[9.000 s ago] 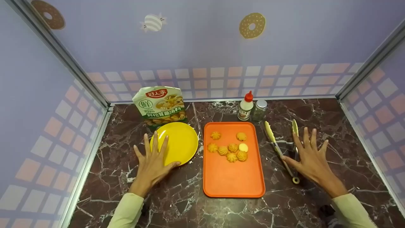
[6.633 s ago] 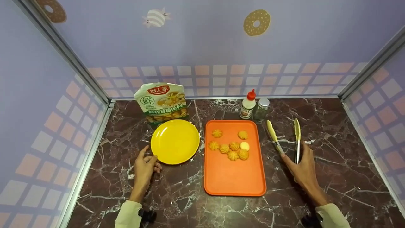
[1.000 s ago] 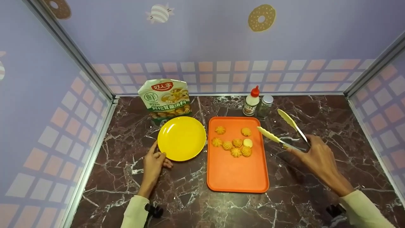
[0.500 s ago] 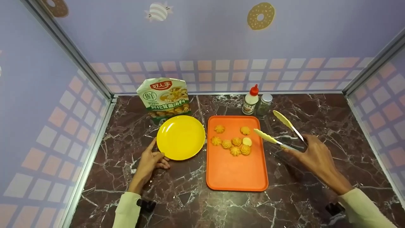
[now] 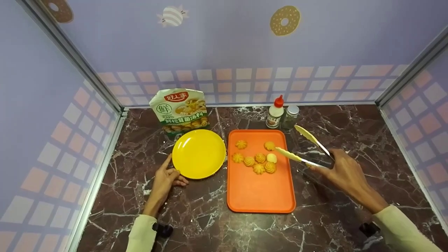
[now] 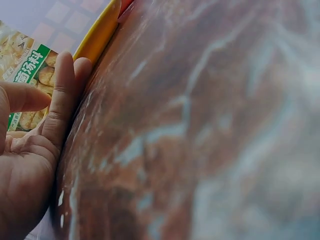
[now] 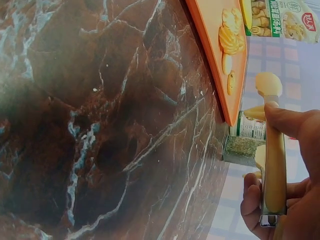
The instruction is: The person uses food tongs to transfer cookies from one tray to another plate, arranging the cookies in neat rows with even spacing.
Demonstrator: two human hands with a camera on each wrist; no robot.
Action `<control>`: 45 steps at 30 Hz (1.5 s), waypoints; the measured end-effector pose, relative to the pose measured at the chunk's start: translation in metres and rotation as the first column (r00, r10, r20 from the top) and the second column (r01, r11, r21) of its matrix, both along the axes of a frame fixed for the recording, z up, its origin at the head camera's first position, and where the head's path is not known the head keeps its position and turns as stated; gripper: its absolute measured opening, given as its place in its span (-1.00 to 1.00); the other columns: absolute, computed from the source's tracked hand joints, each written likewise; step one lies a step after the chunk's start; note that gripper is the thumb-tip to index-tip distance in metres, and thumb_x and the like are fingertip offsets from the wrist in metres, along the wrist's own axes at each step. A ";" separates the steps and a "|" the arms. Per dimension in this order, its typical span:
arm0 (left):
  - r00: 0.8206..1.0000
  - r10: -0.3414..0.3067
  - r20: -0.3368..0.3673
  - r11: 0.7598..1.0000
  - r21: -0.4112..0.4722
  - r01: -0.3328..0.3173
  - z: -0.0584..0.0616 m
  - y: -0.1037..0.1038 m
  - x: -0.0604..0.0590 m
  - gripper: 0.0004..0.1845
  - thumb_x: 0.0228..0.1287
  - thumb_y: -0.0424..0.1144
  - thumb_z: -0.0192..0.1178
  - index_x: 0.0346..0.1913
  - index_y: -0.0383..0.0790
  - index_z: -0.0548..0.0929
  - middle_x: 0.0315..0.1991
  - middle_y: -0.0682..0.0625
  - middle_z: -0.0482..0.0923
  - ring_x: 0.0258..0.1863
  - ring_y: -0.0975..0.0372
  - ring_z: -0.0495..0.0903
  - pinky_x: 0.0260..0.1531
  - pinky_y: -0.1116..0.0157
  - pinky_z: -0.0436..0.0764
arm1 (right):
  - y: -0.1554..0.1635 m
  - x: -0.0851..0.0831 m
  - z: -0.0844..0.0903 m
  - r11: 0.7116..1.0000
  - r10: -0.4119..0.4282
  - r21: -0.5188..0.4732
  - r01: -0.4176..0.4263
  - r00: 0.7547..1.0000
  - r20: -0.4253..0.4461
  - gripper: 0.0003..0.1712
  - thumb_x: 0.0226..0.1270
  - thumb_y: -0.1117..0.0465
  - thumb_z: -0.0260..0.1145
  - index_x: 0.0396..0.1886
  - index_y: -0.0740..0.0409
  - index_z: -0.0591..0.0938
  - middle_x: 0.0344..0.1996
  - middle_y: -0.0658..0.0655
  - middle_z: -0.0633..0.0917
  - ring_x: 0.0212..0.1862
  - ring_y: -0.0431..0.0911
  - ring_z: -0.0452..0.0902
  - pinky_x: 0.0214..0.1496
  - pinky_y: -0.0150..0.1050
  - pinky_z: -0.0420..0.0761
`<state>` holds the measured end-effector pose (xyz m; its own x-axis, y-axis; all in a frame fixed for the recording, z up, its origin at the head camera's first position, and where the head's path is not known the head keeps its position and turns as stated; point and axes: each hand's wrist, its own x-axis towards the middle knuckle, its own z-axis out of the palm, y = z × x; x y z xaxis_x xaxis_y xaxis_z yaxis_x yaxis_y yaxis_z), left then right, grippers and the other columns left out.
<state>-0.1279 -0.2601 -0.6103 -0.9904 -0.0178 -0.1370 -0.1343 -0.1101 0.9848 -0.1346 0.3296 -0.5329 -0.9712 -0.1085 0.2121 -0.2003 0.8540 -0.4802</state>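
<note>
My right hand (image 5: 341, 171) grips yellow-tipped metal tongs (image 5: 305, 146), also seen close up as tongs (image 7: 272, 160) in the right wrist view. The jaws stand apart, the near tip hanging over the right edge of the orange tray (image 5: 259, 196), close to the cookies (image 5: 257, 159). Several swirl cookies and one pale round one lie on the tray's far half. My left hand (image 5: 164, 178) rests on the marble with fingers loosely curled, the index finger touching the rim of the empty yellow plate (image 5: 198, 153). The plate rim (image 6: 97, 35) shows beside my fingers (image 6: 62, 95).
A soup-mix packet (image 5: 179, 110) stands behind the plate. A red-capped squeeze bottle (image 5: 274, 112) and a spice jar (image 5: 290, 115) stand behind the tray. Tiled walls and metal rails enclose the marble counter (image 5: 210, 217) on three sides.
My right hand has lifted the tongs off the counter and swung their tips leftward over the tray's edge. The left hand stays by the plate rim.
</note>
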 end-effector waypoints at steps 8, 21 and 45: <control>1.000 0.016 -0.010 1.000 -0.005 -0.016 0.000 -0.003 0.005 -0.10 0.53 -0.61 0.07 0.81 -0.30 -0.05 -0.32 -0.45 0.71 -0.47 0.06 0.82 -0.39 0.18 0.90 | -0.008 -0.005 0.002 0.999 0.034 0.041 -0.034 0.999 0.000 -0.06 0.18 -0.15 0.74 0.20 0.53 0.59 -0.08 0.49 0.72 -0.21 0.38 0.71 -0.21 0.43 0.73; 0.999 -0.013 -0.036 1.000 0.014 0.014 -0.005 0.004 0.001 -0.11 0.55 -0.60 0.05 0.81 -0.33 -0.08 -0.32 -0.49 0.70 -0.50 0.07 0.81 -0.41 0.15 0.90 | -0.001 0.000 0.006 0.996 0.062 0.069 -0.060 0.998 -0.020 -0.09 0.19 -0.14 0.73 0.22 0.50 0.63 -0.09 0.46 0.75 -0.27 0.30 0.72 -0.27 0.36 0.76; 0.999 0.015 -0.045 1.000 0.005 -0.015 -0.004 0.000 0.003 -0.12 0.55 -0.58 0.07 0.80 -0.32 -0.03 -0.36 -0.46 0.70 -0.50 0.07 0.81 -0.43 0.16 0.90 | -0.004 -0.010 0.010 0.980 0.158 0.134 -0.149 0.985 -0.064 -0.54 0.22 0.07 0.74 -0.02 0.26 0.84 -0.17 0.30 0.81 -0.46 0.03 0.59 -0.57 0.03 0.54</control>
<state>-0.1248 -0.2599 -0.6144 -0.9952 -0.0318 -0.0927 -0.0884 -0.1163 0.9893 -0.1442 0.3258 -0.5225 -0.9230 -0.2859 0.2578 -0.3646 0.8638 -0.3477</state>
